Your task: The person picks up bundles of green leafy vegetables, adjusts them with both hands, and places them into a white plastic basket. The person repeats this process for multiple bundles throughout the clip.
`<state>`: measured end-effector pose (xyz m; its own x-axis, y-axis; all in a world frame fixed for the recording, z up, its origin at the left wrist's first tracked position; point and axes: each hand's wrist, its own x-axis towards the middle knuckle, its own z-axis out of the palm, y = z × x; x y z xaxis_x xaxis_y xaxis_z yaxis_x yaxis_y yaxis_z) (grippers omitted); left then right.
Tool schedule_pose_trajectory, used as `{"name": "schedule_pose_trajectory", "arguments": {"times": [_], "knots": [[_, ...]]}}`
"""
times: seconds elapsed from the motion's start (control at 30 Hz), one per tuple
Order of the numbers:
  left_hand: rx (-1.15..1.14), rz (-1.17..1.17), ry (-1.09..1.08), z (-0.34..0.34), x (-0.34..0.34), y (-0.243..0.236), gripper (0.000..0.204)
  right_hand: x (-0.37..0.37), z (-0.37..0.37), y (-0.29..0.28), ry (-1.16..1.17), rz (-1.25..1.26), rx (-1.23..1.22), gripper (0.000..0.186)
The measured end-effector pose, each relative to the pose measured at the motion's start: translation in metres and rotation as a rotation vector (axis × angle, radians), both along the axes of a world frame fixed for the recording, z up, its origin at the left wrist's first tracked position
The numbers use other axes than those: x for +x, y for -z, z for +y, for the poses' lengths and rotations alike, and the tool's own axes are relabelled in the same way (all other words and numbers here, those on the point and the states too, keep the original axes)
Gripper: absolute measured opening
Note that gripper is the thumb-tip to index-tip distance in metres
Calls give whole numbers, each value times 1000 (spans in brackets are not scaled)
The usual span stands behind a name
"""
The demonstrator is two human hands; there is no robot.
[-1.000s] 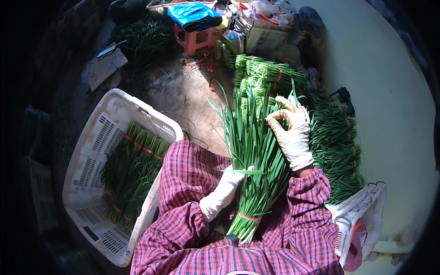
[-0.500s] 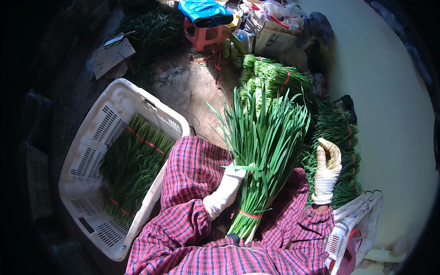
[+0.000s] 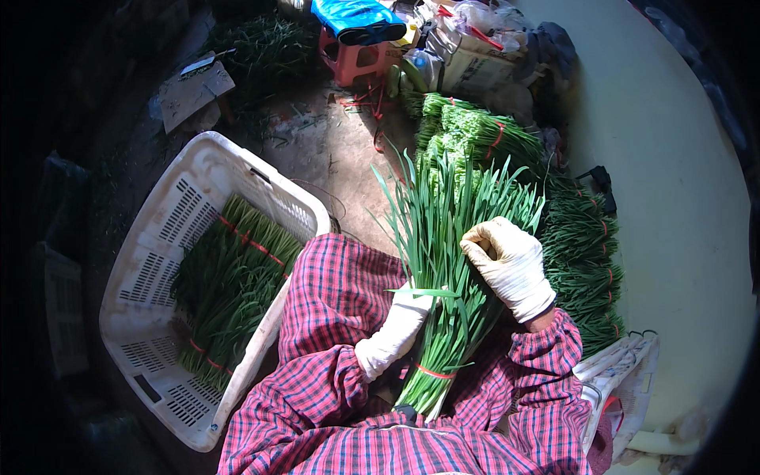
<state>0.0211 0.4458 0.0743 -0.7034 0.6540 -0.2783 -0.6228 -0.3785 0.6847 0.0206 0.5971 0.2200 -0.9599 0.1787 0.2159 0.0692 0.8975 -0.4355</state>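
A bunch of garlic chives (image 3: 443, 317) leans upright in my lap, its leaf tips fanned out and its pale stalks bound near the bottom by a red band (image 3: 435, 372). My left hand (image 3: 408, 310), in a white glove, grips it from the left side; most of the fingers are hidden behind the leaves. One loose leaf lies crosswise over the bunch beside that hand. At the right edge of the leaves is my right hand (image 3: 507, 265), also gloved, with thumb and fingers curled into a pinch. Whatever it may hold is too small to see.
To the left stands a white plastic crate (image 3: 150, 285) holding banded chives (image 3: 237, 293). More banded bunches (image 3: 586, 253) lie along the right side, others (image 3: 475, 131) ahead. A red stool (image 3: 348, 59) carries a blue bag (image 3: 356, 20) at the back. A small board (image 3: 194, 95) sits far left.
My right hand has moved left from beside the bunch onto its upper leaves, and its fingers have curled in. My left hand stays on the bunch.
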Motion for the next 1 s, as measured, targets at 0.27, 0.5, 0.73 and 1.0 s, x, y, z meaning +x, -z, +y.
{"name": "schedule_pose_trajectory", "arguments": {"times": [0.27, 0.5, 0.73, 1.0], "knots": [[-32, 23, 10, 0, -1, -4, 23, -17, 5, -30, -228, -146, -130, 24], [31, 51, -10, 0, 1, 3, 22, -25, 5, -15, -347, -243, 146, 15], [46, 43, -2, 0, 2, 4, 24, -28, 7, -8, -122, -73, -129, 14], [-15, 78, 23, -1, 1, 4, 24, -31, -8, -10, -261, -310, 5, 21]]}}
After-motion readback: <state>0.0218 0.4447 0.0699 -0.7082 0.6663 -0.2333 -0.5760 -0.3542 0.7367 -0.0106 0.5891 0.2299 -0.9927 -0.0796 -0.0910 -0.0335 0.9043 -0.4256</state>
